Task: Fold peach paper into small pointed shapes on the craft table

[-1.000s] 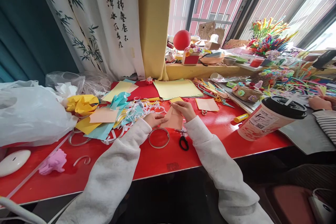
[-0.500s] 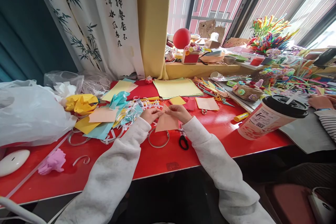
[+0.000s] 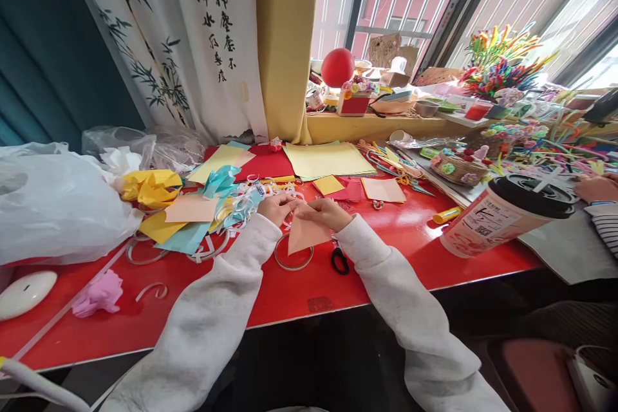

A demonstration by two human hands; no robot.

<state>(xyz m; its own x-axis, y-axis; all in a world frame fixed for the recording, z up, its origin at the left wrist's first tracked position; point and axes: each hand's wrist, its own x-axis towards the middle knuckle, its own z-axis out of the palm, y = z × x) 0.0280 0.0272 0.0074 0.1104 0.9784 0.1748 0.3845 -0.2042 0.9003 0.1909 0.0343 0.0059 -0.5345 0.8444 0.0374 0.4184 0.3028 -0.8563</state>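
Observation:
Between my hands hangs a piece of peach-pink paper, pinched along its upper edge and tapering downward to the left. My left hand closes on its upper left corner. My right hand grips the top from the other side, thumb and fingers pressed together. Below the paper, a metal ring lies on the red table, partly covered by the sheet. Scissors with black handles rest beside my right wrist, their blades mostly hidden.
Left lie coloured papers, curled paper strips, a pink crumpled paper and a white plastic bag. A tilted drink cup stands right, near another person's hand. Yellow sheets lie at the back.
The paper has turned and tilted in my fingers, its lower end now pointing more down and left. My right hand has shifted slightly over the top. The view has moved a little.

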